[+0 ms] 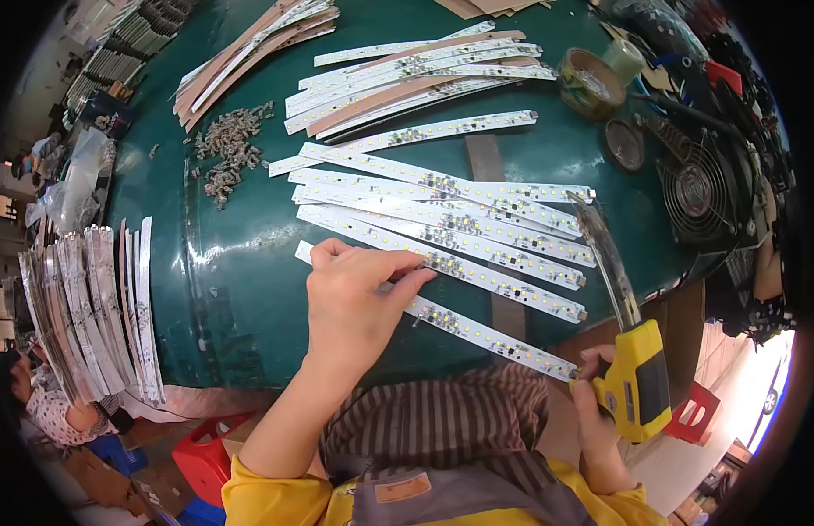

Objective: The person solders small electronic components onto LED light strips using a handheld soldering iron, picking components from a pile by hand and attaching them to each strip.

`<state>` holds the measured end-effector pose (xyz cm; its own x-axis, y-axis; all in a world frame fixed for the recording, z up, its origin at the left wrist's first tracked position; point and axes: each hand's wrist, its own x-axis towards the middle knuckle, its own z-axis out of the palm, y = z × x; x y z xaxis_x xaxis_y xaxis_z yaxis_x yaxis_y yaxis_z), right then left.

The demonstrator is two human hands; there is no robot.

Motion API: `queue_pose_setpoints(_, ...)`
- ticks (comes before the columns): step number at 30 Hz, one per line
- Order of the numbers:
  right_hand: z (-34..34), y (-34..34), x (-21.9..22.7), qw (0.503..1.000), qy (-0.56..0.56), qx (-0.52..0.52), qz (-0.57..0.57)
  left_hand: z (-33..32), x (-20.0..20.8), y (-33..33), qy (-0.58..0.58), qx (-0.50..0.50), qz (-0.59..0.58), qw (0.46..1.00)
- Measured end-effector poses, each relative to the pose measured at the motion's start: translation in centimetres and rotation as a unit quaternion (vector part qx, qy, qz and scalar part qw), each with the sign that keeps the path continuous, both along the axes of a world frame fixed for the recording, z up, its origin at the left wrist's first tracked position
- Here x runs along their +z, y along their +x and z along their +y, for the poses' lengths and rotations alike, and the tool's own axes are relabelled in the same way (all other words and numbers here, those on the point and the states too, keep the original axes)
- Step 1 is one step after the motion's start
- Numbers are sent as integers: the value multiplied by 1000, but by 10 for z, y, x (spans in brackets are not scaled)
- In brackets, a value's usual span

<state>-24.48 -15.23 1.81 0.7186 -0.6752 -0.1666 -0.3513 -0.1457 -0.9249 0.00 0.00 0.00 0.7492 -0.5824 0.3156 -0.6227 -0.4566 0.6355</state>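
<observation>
My left hand [350, 302] hovers over the front LED strips, thumb and forefinger pinched. Whatever they hold is too small to make out. Beneath it runs a white LED strip [490, 335], slanting down toward my right hand [595, 403]. The thumb and a finger of that hand close at the strip's right end. In front of the right hand is a yellow-and-black tool [635, 381] with a long dark metal blade, which hides most of the fingers. The blade reaches up to the right ends of several overlapping LED strips [512, 260]. Whether the right hand also grips the tool is hidden.
More strips [424, 66] and brown strips [249, 53] lie at the back of the green table [232, 302]. Small grey parts [227, 145] form a pile. Stacked strips [87, 307] stand left. A tape roll [591, 83] and black fan [700, 188] are right.
</observation>
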Motion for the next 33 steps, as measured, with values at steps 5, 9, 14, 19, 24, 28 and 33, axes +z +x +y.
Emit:
queue_pose_setpoints(5,-3,-1,-2,1000,5,-1,-15,0,0,-2,11,-17,-55,998)
queue_pose_setpoints(9,-4,-5,-5,1000,10,1,-28,-2,3,-4,32,-46,-125,991)
queue_pose_setpoints(14,-4,-6,-2,999,13,26,-41,-3,5,-7,43,-33,-119,991)
queue_pose_setpoints(19,-6,-4,0,999,14,27,-35,-1,3,-5,30,-38,-127,991)
queue_pose_setpoints(24,-8,-9,-8,997,-23,46,-54,0,1,-9,16,-27,-105,994)
queue_pose_setpoints(28,-9,-8,-9,997,-19,45,-51,-2,-1,-14,8,8,-69,998)
queue_pose_setpoints(33,-10,-7,-7,997,-18,48,-49,-2,-1,-15,10,18,-77,997)
